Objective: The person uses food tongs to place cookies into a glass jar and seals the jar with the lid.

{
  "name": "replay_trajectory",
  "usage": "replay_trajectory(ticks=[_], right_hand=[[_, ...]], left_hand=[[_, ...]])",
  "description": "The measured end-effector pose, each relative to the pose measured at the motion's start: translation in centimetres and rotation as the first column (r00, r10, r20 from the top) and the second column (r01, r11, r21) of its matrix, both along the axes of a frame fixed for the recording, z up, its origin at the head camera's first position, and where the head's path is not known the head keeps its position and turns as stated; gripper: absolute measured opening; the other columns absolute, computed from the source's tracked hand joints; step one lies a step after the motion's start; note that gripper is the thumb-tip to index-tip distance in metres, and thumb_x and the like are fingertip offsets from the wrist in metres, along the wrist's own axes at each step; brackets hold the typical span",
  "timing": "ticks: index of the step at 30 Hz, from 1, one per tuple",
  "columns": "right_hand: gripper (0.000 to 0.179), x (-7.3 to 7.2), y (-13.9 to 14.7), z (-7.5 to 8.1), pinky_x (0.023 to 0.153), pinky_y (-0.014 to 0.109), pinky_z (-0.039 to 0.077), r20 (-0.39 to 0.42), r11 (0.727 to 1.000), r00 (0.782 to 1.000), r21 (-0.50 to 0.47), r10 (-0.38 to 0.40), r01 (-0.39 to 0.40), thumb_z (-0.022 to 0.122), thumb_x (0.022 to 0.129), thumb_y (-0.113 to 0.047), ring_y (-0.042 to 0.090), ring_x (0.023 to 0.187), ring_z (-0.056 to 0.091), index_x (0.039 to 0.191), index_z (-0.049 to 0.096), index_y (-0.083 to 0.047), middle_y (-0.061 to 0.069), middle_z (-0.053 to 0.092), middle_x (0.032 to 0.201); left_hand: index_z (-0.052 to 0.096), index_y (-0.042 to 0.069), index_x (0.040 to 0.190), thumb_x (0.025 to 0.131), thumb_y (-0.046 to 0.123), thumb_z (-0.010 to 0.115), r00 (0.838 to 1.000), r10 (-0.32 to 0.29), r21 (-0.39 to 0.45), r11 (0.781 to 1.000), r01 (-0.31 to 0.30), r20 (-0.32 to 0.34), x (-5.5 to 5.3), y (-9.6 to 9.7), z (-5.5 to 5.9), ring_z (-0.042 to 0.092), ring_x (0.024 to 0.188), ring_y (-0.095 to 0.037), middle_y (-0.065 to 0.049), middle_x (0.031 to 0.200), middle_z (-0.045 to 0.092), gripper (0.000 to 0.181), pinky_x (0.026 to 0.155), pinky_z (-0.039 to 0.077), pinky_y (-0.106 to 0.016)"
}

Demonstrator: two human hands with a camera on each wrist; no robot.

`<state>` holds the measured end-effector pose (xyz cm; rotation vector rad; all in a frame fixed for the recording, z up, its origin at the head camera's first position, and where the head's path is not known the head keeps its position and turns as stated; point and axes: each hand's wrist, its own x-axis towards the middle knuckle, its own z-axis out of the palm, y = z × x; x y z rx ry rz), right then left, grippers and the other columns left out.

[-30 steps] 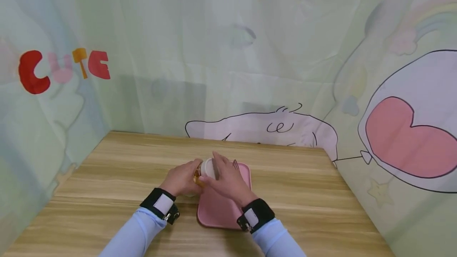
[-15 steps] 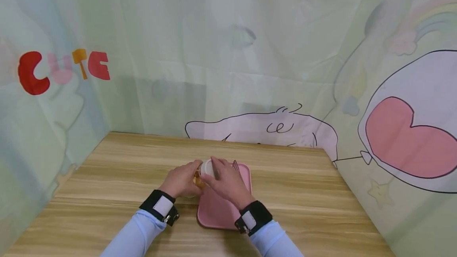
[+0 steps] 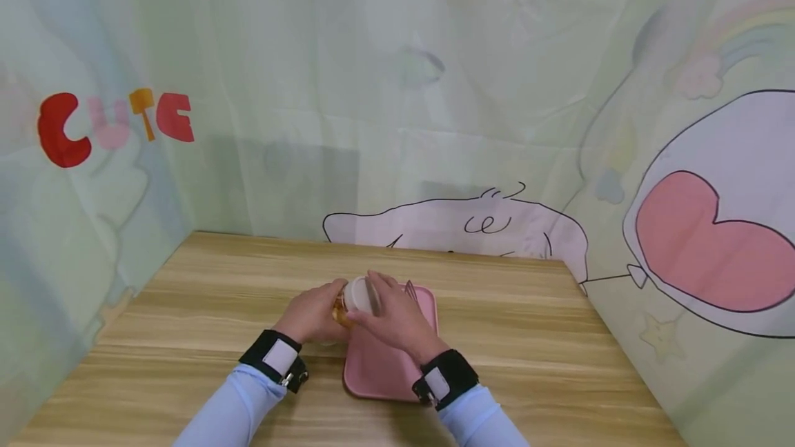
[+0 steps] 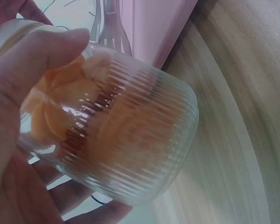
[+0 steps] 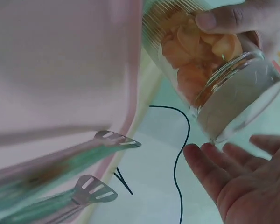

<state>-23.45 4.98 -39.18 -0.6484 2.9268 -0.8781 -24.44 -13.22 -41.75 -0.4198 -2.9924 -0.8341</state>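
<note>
My left hand (image 3: pixel 315 314) grips a clear ribbed glass jar (image 4: pixel 135 126) around its side, thumb across the front. Orange pieces (image 5: pixel 182 46), some like curved slices, fill part of it. The jar is tilted, its white lid (image 3: pixel 358 296) turned toward my right hand (image 3: pixel 405 319). In the right wrist view the right hand's fingers (image 5: pixel 210 175) are spread and fairly straight, fingertips right at the edge of the lid. Both hands are over the left side of a pink tray (image 3: pixel 380 371).
Metal tongs with slotted ends (image 5: pixel 94 190) lie on the tray, their tips showing past my right hand in the head view. The wooden table (image 3: pixel 534 357) reaches back to a printed cloth wall (image 3: pixel 279 102), with more cloth on both sides.
The jar and my left hand have shifted very slightly left. My right hand has stayed by the lid, its raised fingers a little lower than at first.
</note>
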Motion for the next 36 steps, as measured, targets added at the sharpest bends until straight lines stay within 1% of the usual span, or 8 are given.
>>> replay_trajectory(ticks=[3,6,13,19,23,27,30,36], right_hand=[[0.079,-0.10,0.00,0.15,0.103,0.047,0.041,0.008,0.999,0.999,-0.002,0.041,-0.041,0.058,0.085,-0.055,0.028,0.131,0.042,0.148,0.027,-0.018,0.008,0.031,0.152],[0.077,-0.25,-0.09,0.09,0.103,0.046,0.042,0.028,0.999,0.999,-0.009,0.042,-0.042,0.058,0.086,-0.053,0.026,0.130,0.044,0.148,0.028,-0.018,0.007,0.032,0.151],[0.081,-0.24,-0.17,-0.16,0.101,0.048,0.042,0.016,0.998,0.998,-0.009,-0.055,0.055,0.053,0.084,-0.062,0.031,0.126,0.048,0.144,0.036,-0.011,0.017,0.044,0.142],[0.086,-0.26,-0.35,-0.27,0.100,0.047,0.044,0.016,0.994,0.994,0.005,-0.109,0.109,0.050,0.081,-0.069,0.031,0.123,0.050,0.141,0.040,-0.009,0.020,0.047,0.139],[0.088,-0.41,-0.07,-0.08,0.100,0.048,0.044,0.026,0.996,0.996,0.017,-0.087,0.086,0.052,0.079,-0.069,0.031,0.124,0.049,0.144,0.035,-0.012,0.018,0.042,0.143],[0.086,-0.49,0.40,0.21,0.104,0.049,0.040,0.045,1.000,0.999,0.002,-0.012,0.012,0.060,0.079,-0.062,0.029,0.129,0.044,0.147,0.031,-0.018,0.012,0.036,0.148],[0.083,-0.53,0.56,0.28,0.105,0.049,0.039,0.056,0.999,0.998,-0.013,0.034,-0.033,0.063,0.081,-0.056,0.029,0.130,0.043,0.147,0.031,-0.018,0.010,0.036,0.148],[0.077,-0.43,0.17,0.13,0.101,0.048,0.042,0.050,1.000,0.999,-0.008,-0.010,0.010,0.058,0.084,-0.057,0.030,0.127,0.046,0.145,0.035,-0.014,0.013,0.042,0.144]], left_hand=[[0.049,0.020,0.124,0.059,0.032,0.085,1.000,-0.003,0.001,1.000,0.003,0.008,-0.03,-0.12,-0.05,0.060,0.094,-0.015,0.002,0.111,0.063,0.075,0.083,0.052,-0.040],[0.050,0.021,0.122,0.058,0.030,0.085,1.000,-0.015,-0.003,1.000,0.015,-0.005,-0.06,-0.11,-0.04,0.059,0.089,-0.013,0.003,0.107,0.063,0.074,0.079,0.052,-0.038],[0.050,0.021,0.121,0.058,0.031,0.086,1.000,-0.024,-0.010,1.000,0.024,-0.004,-0.07,0.25,0.18,0.058,0.086,-0.014,0.003,0.106,0.064,0.074,0.078,0.052,-0.039],[0.051,0.020,0.120,0.058,0.032,0.086,1.000,-0.023,-0.030,0.999,0.023,-0.008,-0.04,0.40,0.16,0.060,0.086,-0.014,0.003,0.106,0.064,0.073,0.078,0.052,-0.041],[0.051,0.020,0.121,0.057,0.031,0.086,1.000,-0.023,-0.042,0.999,0.023,-0.017,-0.01,0.46,0.11,0.060,0.086,-0.015,0.002,0.106,0.064,0.073,0.077,0.052,-0.040],[0.050,0.020,0.122,0.058,0.030,0.086,0.999,-0.033,-0.054,0.998,0.031,-0.026,0.03,0.43,0.08,0.060,0.087,-0.016,0.001,0.107,0.064,0.074,0.077,0.052,-0.040],[0.050,0.019,0.123,0.058,0.030,0.086,0.999,-0.037,-0.056,0.998,0.035,-0.028,0.06,0.40,0.08,0.060,0.088,-0.016,0.001,0.108,0.064,0.075,0.077,0.052,-0.041],[0.050,0.020,0.122,0.057,0.031,0.086,0.999,-0.025,-0.045,0.999,0.024,-0.029,0.03,0.42,0.06,0.059,0.086,-0.015,0.002,0.107,0.064,0.075,0.076,0.052,-0.040]])
